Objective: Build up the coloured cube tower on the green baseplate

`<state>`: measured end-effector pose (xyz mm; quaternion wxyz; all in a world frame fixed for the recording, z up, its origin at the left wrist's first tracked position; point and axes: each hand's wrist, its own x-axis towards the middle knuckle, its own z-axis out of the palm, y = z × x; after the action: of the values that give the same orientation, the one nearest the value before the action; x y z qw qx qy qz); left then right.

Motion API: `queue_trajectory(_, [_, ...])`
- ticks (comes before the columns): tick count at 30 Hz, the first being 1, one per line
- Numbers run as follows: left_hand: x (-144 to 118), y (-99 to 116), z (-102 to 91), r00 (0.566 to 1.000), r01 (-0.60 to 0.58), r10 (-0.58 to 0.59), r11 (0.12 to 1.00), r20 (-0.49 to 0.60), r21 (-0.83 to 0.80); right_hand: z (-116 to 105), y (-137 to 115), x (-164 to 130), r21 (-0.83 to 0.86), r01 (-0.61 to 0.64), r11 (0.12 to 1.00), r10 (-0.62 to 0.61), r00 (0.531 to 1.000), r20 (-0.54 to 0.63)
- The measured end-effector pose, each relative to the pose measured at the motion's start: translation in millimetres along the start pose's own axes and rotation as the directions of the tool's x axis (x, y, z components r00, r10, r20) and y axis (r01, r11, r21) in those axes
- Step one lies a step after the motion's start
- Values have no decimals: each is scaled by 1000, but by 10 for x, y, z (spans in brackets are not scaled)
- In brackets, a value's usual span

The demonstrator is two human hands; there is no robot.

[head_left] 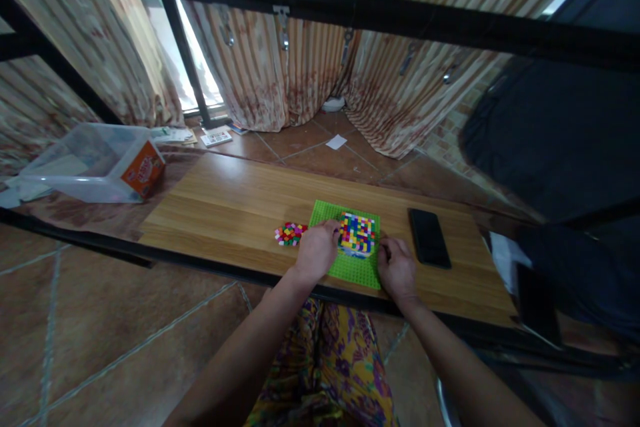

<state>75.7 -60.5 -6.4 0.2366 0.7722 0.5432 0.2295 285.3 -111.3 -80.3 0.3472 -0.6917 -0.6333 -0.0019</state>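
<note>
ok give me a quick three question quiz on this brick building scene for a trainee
1. True or false: the black phone lies on the green plastic baseplate.
2. Which hand is nearer the small loose pile of coloured bricks? A) left hand B) right hand
3. What stands on the baseplate between the two hands?

Key
1. False: it lies on the wooden board, to the right of the baseplate.
2. A: the pile sits just left of the left hand.
3. A multicoloured block of small bricks, with the left hand's fingers at its left side and the right hand at its right.
</note>
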Motion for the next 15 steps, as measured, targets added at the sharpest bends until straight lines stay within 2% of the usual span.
queue_trajectory(6, [-18, -31, 17, 1000, 0, 0, 999, -14, -36, -3, -1, -3, -6, 4, 1000, -4, 1000, 1])
queue_trajectory(11, [-39, -85, 40, 999, 45, -47, 996, -20, -80, -9, -1, 1, 0, 8, 1000, -8, 1000, 11])
queue_trajectory(15, [-71, -142, 65, 998, 25, -33, 992, -61, -123, -7, -10, 6, 1, 1, 1000, -1, 1000, -1])
